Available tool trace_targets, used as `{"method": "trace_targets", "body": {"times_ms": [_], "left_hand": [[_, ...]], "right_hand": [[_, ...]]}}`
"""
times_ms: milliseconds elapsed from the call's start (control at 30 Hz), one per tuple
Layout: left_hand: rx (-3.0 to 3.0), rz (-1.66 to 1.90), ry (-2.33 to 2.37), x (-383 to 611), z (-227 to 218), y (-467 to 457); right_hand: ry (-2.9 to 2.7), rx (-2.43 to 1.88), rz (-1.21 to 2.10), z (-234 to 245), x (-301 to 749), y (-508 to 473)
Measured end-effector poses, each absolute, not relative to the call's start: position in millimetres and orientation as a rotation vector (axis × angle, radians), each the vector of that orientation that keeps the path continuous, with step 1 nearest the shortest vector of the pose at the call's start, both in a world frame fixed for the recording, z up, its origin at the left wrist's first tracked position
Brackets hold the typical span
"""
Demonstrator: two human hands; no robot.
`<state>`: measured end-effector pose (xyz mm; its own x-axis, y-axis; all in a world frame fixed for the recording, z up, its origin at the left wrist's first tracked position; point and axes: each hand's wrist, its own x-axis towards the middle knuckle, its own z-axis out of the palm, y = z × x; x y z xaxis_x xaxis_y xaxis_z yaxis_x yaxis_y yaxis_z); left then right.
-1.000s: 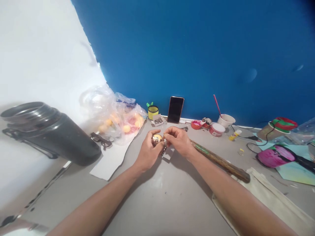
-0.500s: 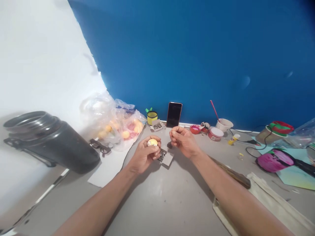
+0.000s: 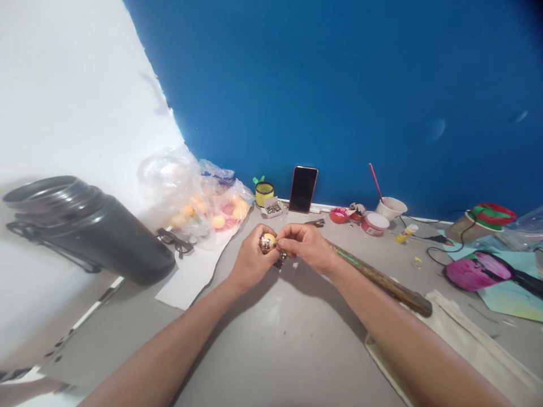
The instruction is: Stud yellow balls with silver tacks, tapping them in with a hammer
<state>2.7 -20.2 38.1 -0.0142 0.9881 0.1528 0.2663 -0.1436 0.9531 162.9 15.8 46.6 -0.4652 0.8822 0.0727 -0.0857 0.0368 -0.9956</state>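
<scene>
My left hand (image 3: 251,259) is closed around a small yellow ball (image 3: 268,239) partly covered with shiny silver studs. Against the ball's right side, the thumb and fingertips of my right hand (image 3: 307,247) are pinched together; whatever is between them is too small to make out. Just below the hands, a small box of silver studs (image 3: 280,260) shows only in part, the rest being covered by the hands. A second small open box (image 3: 272,208) with similar metal pieces stands farther back, beside a yellow cup (image 3: 264,194).
A hammer (image 3: 382,281) lies beyond my right forearm, near a cream cloth (image 3: 449,333). A large dark flask (image 3: 97,232) leans at left beside glasses (image 3: 178,242) and a plastic bag of yellow balls (image 3: 199,209). A phone (image 3: 303,189) stands against the blue wall.
My right hand has moved left and down from above the stud box to the ball. My left hand has turned the ball slightly, showing more studs. The view has shifted slightly.
</scene>
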Motion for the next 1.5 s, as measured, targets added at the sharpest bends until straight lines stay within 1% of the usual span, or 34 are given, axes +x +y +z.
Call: {"method": "trace_targets", "body": {"times_ms": [267,967,1167,1333,1500], "left_hand": [[1.616,1.129,1.399,1,36,-22],[1.649,1.056,1.384,-1,34,-21],[1.793,1.134,1.564,-1,27,-22],[1.787,1.274,1.703,2,22,-22],[1.760,1.325,1.778,4,15,-19]], "right_hand": [[-1.573,-0.830,1.552,41,166,18],[-1.634,-0.860,1.557,44,168,18],[-1.654,-0.939,1.489,44,161,11],[-1.581,-0.953,1.315,38,147,1],[-1.512,-0.977,1.275,38,139,-4]]}}
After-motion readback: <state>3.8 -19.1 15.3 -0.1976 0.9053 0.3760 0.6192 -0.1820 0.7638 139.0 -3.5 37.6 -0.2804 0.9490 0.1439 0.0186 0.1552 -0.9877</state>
